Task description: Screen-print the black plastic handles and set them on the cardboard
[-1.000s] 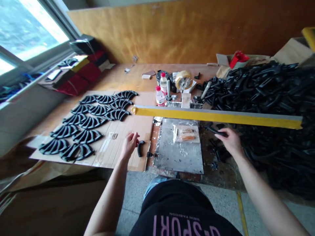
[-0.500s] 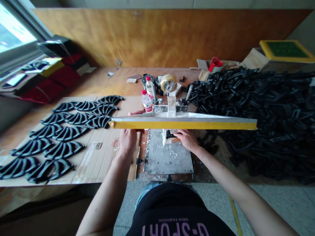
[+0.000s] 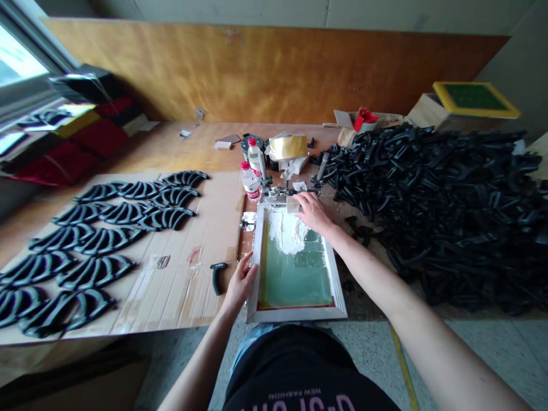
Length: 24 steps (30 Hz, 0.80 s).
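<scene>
A silk-screen frame [image 3: 253, 291] lies flat in front of me, its green mesh partly covered with white ink [image 3: 291, 237] at the far end. My right hand [image 3: 314, 211] reaches over that end, fingers closed on a small translucent squeegee [image 3: 293, 204]. Beside the frame's left edge is my left hand [image 3: 240, 283], fingers apart and thumb at the rim, holding nothing. Left of it, a single black curved handle [image 3: 218, 278] lies on the cardboard [image 3: 171, 297]. The metal plate is hidden under the frame.
Rows of black handles [image 3: 96, 271] lie on the cardboard at left. A large heap of black handles [image 3: 449, 217] fills the right. Behind the frame stand clamps, red-capped bottles [image 3: 250, 181] and a tape roll [image 3: 289, 146]. A yellow-edged screen [image 3: 475, 98] sits at back right.
The screen frame has swung down flat over the plate. My right hand has moved from the handle on the plate to the squeegee. A handle now lies on the cardboard; my left hand is nearer.
</scene>
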Motion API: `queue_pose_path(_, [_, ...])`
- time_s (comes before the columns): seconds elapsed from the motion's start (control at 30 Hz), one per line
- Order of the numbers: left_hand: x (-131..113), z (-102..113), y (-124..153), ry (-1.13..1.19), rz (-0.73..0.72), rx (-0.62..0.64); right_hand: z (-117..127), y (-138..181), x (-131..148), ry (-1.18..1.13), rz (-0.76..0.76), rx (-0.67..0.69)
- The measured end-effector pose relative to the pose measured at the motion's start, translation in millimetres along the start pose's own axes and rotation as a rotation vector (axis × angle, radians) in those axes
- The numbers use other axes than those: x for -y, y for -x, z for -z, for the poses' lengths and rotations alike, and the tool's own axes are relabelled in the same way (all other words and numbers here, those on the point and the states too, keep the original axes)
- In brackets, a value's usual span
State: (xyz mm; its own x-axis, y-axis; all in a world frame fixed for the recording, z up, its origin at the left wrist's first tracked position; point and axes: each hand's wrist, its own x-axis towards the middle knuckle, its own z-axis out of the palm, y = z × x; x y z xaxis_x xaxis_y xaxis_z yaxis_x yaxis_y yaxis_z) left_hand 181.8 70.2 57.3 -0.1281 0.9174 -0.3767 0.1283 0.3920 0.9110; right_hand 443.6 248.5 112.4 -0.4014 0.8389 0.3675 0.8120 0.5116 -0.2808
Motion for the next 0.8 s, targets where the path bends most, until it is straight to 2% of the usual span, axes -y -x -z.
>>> queue_pose_path(0.1, [13, -2, -9, -0.048, -0.005, -0.009, -15, -4, 19, 0.069, 0.013, 0.205])
queue_pose_path(0.17, [17, 0, -11, -0.066, -0.009, 0.004, -18, 11, 26, 0.088, 0.055, 0.252])
queue_pose_path(0.33, [24, 1, -13, -0.062, -0.007, 0.002, 1, 52, 32, -0.007, 0.38, 0.332])
queue_pose_path(0.43, [21, 0, -11, -0.055, -0.008, -0.017, 11, 49, 27, -0.095, 0.419, 0.386])
queue_pose_path(0.5, [16, 0, -9, -0.046, -0.005, -0.027, 10, 43, 26, -0.106, 0.328, 0.346])
queue_pose_path(0.57, [11, -1, -6, -0.036, -0.001, -0.025, 4, 45, 27, -0.067, 0.253, 0.245])
queue_pose_path(0.63, [6, -1, -4, -0.023, 0.007, -0.02, -2, 55, 30, -0.042, 0.277, 0.183])
queue_pose_path(0.73, [-3, -2, 0, 0.015, 0.025, -0.02, -2, 65, 33, -0.094, 0.37, 0.226])
queue_pose_path(0.8, [-14, -1, 5, 0.046, 0.033, -0.014, 3, 53, 32, -0.136, 0.293, 0.232])
